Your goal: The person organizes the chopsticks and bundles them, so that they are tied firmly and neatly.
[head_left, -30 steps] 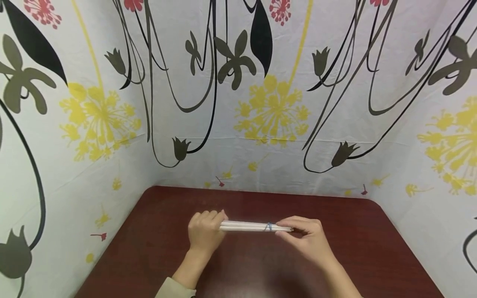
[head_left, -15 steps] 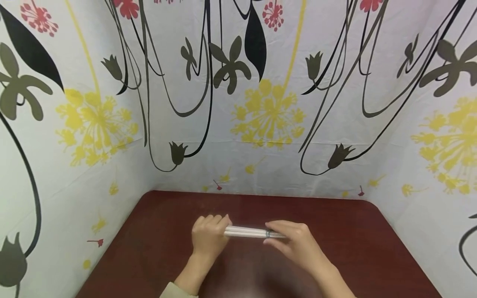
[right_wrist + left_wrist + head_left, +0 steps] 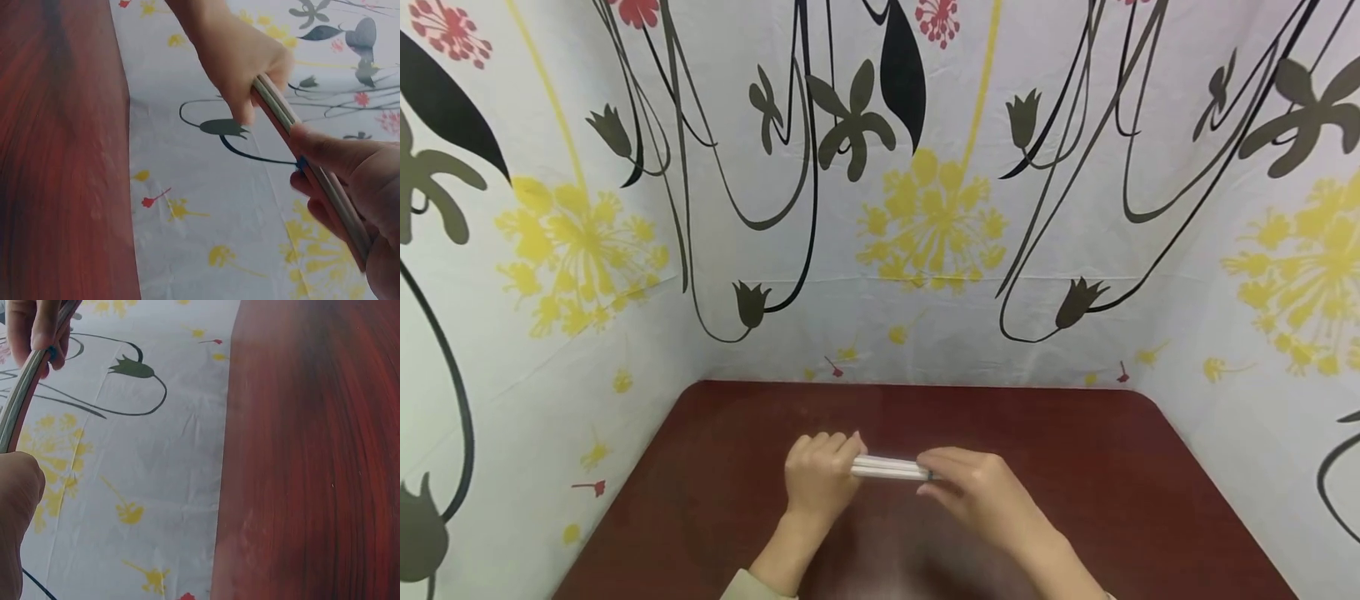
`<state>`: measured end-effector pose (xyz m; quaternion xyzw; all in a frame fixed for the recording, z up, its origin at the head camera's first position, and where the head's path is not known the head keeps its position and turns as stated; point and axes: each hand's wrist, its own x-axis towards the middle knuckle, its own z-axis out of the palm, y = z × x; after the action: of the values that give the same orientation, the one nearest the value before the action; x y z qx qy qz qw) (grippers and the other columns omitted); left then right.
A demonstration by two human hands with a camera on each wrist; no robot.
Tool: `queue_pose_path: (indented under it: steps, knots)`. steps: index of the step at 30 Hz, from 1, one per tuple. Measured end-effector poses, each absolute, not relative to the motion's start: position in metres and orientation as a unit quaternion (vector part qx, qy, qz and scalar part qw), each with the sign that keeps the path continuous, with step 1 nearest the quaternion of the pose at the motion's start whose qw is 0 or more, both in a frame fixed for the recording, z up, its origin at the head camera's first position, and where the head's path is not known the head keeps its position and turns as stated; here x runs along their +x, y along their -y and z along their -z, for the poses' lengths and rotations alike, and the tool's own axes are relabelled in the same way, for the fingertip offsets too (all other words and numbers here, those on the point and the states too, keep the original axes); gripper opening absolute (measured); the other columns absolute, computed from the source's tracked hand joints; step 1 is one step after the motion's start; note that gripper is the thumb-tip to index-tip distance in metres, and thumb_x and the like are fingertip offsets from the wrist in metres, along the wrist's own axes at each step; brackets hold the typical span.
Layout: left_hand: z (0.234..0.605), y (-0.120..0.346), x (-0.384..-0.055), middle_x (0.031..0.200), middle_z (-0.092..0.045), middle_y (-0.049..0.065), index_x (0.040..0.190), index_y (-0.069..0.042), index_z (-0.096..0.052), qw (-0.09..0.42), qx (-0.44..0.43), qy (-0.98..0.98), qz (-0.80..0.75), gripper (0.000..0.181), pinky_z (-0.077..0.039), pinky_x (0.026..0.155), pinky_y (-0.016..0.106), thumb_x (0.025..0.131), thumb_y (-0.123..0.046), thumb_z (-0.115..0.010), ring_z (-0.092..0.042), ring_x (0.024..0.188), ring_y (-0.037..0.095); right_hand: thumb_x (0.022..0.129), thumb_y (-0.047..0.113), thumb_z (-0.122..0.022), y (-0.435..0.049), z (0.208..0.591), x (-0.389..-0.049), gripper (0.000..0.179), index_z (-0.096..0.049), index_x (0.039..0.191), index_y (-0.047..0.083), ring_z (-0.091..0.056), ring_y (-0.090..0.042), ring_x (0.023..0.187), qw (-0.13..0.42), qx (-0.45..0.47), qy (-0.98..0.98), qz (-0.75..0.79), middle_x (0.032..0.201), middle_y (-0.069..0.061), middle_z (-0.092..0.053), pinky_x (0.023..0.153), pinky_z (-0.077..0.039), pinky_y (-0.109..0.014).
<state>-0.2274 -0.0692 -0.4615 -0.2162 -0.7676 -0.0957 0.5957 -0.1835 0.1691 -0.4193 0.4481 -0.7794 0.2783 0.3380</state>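
Observation:
A bundle of slim pale sticks point(image 3: 887, 467) is held level above the table between both hands in the head view. My left hand point(image 3: 820, 471) grips its left end in a fist. My right hand point(image 3: 977, 487) pinches the bundle further right, thumb and fingertips at a blue band point(image 3: 302, 164) wrapped round it. In the right wrist view the sticks point(image 3: 278, 106) run slantwise from the left fist, through the right hand's fingers, to an end near the right palm. The left wrist view shows the bundle point(image 3: 22, 403) and the blue band point(image 3: 52, 353) at its left edge.
A glossy dark red-brown table point(image 3: 745, 533) with rounded far corners lies beneath the hands. White fabric walls point(image 3: 865, 250) printed with yellow, red and dark plant shapes rise at the back and both sides.
The right hand has slid left along the bundle, from its right end to the blue band, closer to the left hand. The left hand keeps its grip; the head view shifted slightly.

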Motion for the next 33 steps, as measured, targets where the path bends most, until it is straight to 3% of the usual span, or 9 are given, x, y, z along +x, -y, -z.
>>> queue_pose_path:
  steps: [4, 7, 9, 12, 20, 25, 29, 33]
  knots:
    - [0.463, 0.073, -0.228, 0.047, -0.051, -0.005, 0.055, -0.013, -0.056, 0.597, -0.201, 0.770, 0.101, 0.040, -0.025, 0.041, 0.027, 0.093, -0.017, -0.047, -0.039, 0.039, 0.016, 0.087, 0.017, -0.080, -0.177, 0.418, -0.187, 0.022, -0.075, 0.102, 0.003, -0.074, -0.017, 0.082, 0.338, 0.450, 0.761, -0.322, 0.096, -0.006, -0.075, 0.077, -0.056, -0.019]
    - [0.464, 0.071, -0.227, 0.047, -0.051, -0.004, 0.054, -0.013, -0.056, 0.597, -0.194, 0.772, 0.101, 0.042, -0.027, 0.041, 0.029, 0.095, -0.017, -0.046, -0.041, 0.039, 0.017, 0.082, 0.011, -0.082, -0.176, 0.416, -0.188, 0.016, -0.075, 0.096, 0.007, -0.072, -0.012, 0.078, 0.336, 0.449, 0.766, -0.314, 0.090, -0.002, -0.075, 0.073, -0.055, -0.017]
    - [0.464, 0.066, -0.226, 0.047, -0.051, -0.005, 0.053, -0.014, -0.054, 0.597, -0.196, 0.772, 0.096, 0.043, -0.028, 0.041, 0.028, 0.095, -0.017, -0.046, -0.041, 0.039, 0.016, 0.074, 0.007, -0.086, -0.172, 0.415, -0.188, 0.023, -0.074, 0.094, 0.010, -0.071, -0.008, 0.077, 0.338, 0.450, 0.774, -0.289, 0.089, 0.002, -0.074, 0.071, -0.055, -0.016]
    - [0.464, 0.059, -0.224, 0.046, -0.047, -0.006, 0.052, -0.014, -0.051, 0.596, -0.209, 0.770, 0.085, 0.043, -0.026, 0.040, 0.027, 0.094, -0.016, -0.046, -0.037, 0.037, 0.014, 0.071, 0.011, -0.086, -0.161, 0.417, -0.185, 0.027, -0.072, 0.094, 0.013, -0.069, -0.005, 0.077, 0.349, 0.448, 0.788, -0.237, 0.089, 0.006, -0.073, 0.071, -0.054, -0.017]
    - [0.464, 0.061, -0.224, 0.046, -0.048, -0.005, 0.053, -0.014, -0.055, 0.593, -0.200, 0.775, 0.091, 0.036, -0.026, 0.041, 0.028, 0.089, -0.015, -0.049, -0.039, 0.038, 0.016, 0.065, 0.007, -0.090, -0.163, 0.418, -0.182, 0.037, -0.072, 0.098, 0.009, -0.071, -0.008, 0.079, 0.337, 0.424, 0.799, -0.261, 0.092, 0.002, -0.075, 0.072, -0.055, -0.018]
    - [0.466, 0.063, -0.224, 0.046, -0.050, -0.005, 0.054, -0.014, -0.057, 0.591, -0.201, 0.776, 0.095, 0.025, -0.025, 0.040, 0.027, 0.078, -0.014, -0.055, -0.038, 0.037, 0.015, 0.066, 0.007, -0.089, -0.163, 0.418, -0.180, 0.033, -0.074, 0.095, 0.009, -0.071, -0.008, 0.076, 0.348, 0.416, 0.813, -0.212, 0.089, 0.004, -0.074, 0.068, -0.056, -0.022]
    - [0.468, 0.058, -0.222, 0.046, -0.050, -0.005, 0.052, -0.014, -0.056, 0.589, -0.198, 0.778, 0.092, 0.029, -0.026, 0.039, 0.027, 0.081, -0.015, -0.053, -0.038, 0.037, 0.014, 0.065, 0.012, -0.090, -0.154, 0.420, -0.178, 0.036, -0.074, 0.098, 0.008, -0.072, -0.011, 0.080, 0.370, 0.413, 0.813, -0.178, 0.091, 0.003, -0.075, 0.070, -0.058, -0.027]
    - [0.469, 0.053, -0.219, 0.049, -0.054, -0.006, 0.058, -0.014, -0.065, 0.582, -0.220, 0.779, 0.080, 0.024, -0.028, 0.040, 0.026, 0.081, -0.015, -0.055, -0.044, 0.038, 0.014, 0.071, 0.016, -0.087, -0.145, 0.426, -0.177, 0.033, -0.074, 0.100, 0.009, -0.072, -0.012, 0.083, 0.369, 0.421, 0.810, -0.176, 0.093, 0.003, -0.074, 0.074, -0.057, -0.026]
